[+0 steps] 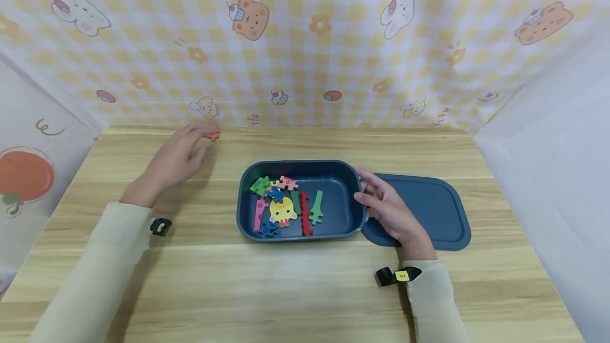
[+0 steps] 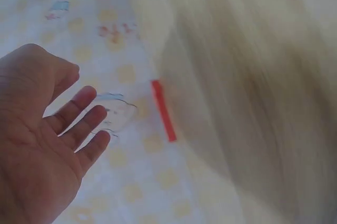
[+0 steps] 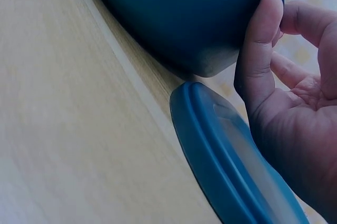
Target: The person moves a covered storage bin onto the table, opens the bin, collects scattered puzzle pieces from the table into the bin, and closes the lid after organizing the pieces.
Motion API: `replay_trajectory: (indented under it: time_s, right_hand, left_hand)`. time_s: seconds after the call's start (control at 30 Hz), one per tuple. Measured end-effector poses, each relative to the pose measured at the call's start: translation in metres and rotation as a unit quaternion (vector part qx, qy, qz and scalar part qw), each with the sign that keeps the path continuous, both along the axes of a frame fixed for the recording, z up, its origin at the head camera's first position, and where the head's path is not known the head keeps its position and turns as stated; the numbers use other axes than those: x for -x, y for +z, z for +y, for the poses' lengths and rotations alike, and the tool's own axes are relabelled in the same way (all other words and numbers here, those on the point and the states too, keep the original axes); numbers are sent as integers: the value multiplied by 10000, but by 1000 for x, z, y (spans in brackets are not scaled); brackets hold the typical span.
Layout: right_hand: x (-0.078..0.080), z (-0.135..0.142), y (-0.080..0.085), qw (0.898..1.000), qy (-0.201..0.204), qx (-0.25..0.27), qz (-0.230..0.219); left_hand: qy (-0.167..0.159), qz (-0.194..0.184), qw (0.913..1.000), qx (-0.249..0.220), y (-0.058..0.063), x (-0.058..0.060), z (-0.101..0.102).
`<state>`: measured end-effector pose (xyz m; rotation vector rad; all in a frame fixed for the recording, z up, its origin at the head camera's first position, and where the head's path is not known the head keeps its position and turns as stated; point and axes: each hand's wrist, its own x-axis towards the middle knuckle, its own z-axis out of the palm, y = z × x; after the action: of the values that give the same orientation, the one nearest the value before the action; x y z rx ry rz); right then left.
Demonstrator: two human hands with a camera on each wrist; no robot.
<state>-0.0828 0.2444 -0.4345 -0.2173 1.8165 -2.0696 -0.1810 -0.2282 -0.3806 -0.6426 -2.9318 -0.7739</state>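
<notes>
A dark blue box (image 1: 339,200) stands mid-table with several colourful puzzle pieces in its left half, among them a yellow animal-face piece (image 1: 282,210), a long red piece (image 1: 305,216) and a green piece (image 1: 316,206). With thumb and fingers my right hand (image 1: 388,208) grips the box's right wall; in the right wrist view the thumb (image 3: 260,40) lies at the rim. At the table's back edge, my left hand (image 1: 175,153) reaches beside a small orange-red puzzle piece (image 1: 214,134). The left wrist view shows that red piece (image 2: 164,111) apart from the loosely bent fingers (image 2: 87,121).
The blue lid (image 1: 429,210) lies right of the box, partly under the right hand. A yellow-checked cloth (image 1: 305,57) hangs behind the table (image 1: 286,290), and white cloth (image 1: 538,163) borders the right side.
</notes>
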Motion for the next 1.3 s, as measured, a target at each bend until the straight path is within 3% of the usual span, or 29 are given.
replay_trajectory:
  time_s: [0.3,0.53,0.9,1.3]
  right_hand:
    - [0,2,0,10000,-5,-46,-28]
    - [1,2,-3,10000,44,56,-59]
    - [2,3,-5,9999,65,94,-54]
    - [1,2,-2,10000,36,11,-37]
  left_hand:
    - [-77,105,9999,-32,-20,35,-15]
    - [-85,-149,9998,33,-32,49,-21]
    - [-115,-720,9963,453,-40,54,-23]
    - [142,-486,9981,355,-39,53,-25]
